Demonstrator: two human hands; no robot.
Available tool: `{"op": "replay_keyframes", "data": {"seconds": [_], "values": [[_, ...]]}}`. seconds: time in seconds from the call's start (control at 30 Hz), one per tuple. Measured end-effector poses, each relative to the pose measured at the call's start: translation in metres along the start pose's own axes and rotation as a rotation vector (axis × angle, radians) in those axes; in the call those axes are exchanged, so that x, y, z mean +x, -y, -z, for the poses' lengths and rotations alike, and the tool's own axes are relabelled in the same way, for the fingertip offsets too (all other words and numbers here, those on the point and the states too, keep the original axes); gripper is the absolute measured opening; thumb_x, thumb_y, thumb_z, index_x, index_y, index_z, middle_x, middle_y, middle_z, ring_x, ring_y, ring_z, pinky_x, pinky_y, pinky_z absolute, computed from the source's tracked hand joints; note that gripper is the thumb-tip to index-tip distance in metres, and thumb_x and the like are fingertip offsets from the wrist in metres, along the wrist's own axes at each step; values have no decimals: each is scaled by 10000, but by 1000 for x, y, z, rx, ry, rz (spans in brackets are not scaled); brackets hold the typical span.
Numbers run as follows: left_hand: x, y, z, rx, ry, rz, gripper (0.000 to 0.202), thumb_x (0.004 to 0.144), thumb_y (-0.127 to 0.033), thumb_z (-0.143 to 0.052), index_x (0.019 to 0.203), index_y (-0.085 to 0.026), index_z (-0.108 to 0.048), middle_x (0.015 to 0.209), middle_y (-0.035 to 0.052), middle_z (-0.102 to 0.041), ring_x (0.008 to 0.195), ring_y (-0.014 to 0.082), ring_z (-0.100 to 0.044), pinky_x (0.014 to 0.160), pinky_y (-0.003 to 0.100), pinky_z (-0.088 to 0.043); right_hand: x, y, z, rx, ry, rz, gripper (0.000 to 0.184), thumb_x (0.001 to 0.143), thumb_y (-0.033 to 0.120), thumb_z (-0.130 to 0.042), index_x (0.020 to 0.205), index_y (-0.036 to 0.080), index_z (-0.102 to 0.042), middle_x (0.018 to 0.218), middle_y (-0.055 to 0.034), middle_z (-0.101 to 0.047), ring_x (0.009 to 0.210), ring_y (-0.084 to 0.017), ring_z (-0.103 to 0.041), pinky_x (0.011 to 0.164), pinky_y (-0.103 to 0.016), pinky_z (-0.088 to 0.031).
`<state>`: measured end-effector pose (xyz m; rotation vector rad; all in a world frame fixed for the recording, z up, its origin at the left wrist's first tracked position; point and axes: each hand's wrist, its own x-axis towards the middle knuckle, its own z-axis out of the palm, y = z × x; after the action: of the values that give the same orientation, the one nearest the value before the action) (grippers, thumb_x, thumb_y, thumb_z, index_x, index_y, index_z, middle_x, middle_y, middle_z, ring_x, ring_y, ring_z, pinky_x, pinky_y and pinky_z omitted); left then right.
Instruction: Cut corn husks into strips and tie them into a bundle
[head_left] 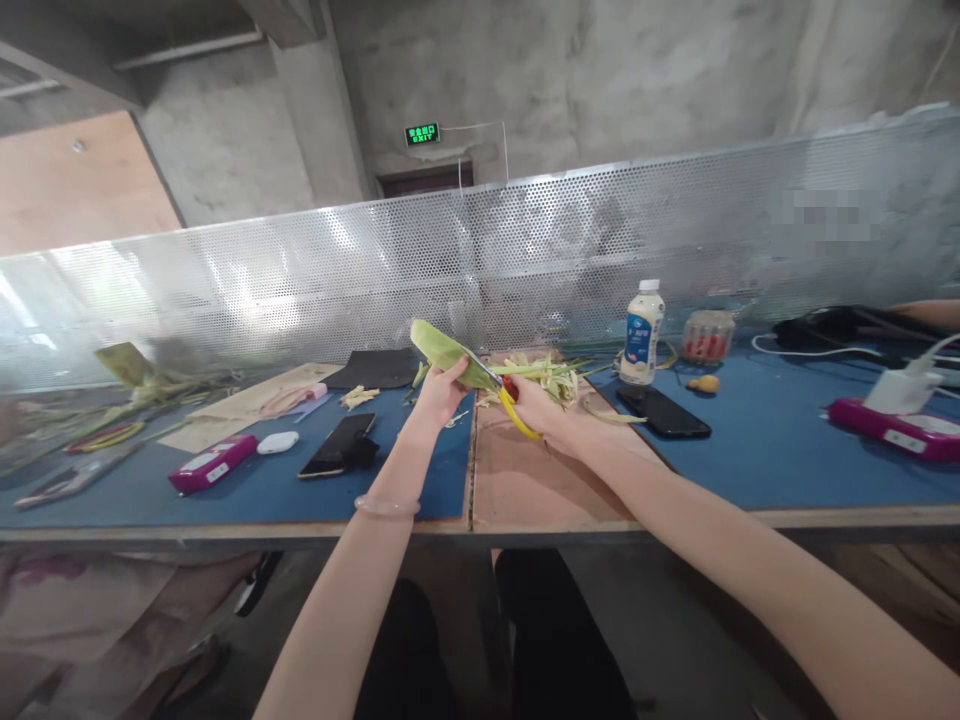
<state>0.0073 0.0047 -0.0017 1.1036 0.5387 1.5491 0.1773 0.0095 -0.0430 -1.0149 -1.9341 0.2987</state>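
Pale green, a long flat leaf-like piece (439, 345) is gripped between the fingers and thumb of the person's left hand (444, 393), and I see it raised above the table, tilted. The right hand (534, 403) is closed around a pair of scissors with yellow and red handles (517, 412); their metal blades lie along the lower edge of the leaf piece, but whether they bite into it I cannot tell. Just beyond the right hand, a loose heap of pale yellow-green plant shreds (553, 372) lies on the pinkish-brown wooden tabletop (555, 490). To the left, on a blue mat (427, 490), rests a black smartphone (336, 445). To the right, another black phone (666, 412) lies near an upright blue-labelled bottle with white cap (643, 335). Behind everything stands a silvery perforated metal screen (300, 270).
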Motion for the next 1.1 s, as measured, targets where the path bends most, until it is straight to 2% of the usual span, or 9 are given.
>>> {"op": "replay_keyframes", "data": {"seconds": [0.2,0.4,1.1], "values": [[1,1,1,-16,-18,-16,163,862,-228,-564,985,-123,-590,912,33,-624,765,136,-609,693,315,-520,0,0,-1,-28,31,0,266,899,344,-521,1065,144,-576,1030,-56,-602,866,-164,-593,771,-350,-498],[1,-1,1,-44,-35,-34,163,863,-231,-564,982,-124,-589,897,29,-621,747,132,-605,669,302,-518,0,-1,-3,-53,59,-9,295,897,338,-528,1117,145,-564,1104,-63,-577,935,-195,-586,794,-370,-505],[2,0,1,-92,-16,-38,99,831,-162,-594,921,-123,-600,835,11,-636,725,129,-614,670,297,-512,-2,1,-7,-25,52,-66,316,890,351,-535,1115,131,-568,1108,-54,-577,953,-220,-581,806,-386,-500]]}}
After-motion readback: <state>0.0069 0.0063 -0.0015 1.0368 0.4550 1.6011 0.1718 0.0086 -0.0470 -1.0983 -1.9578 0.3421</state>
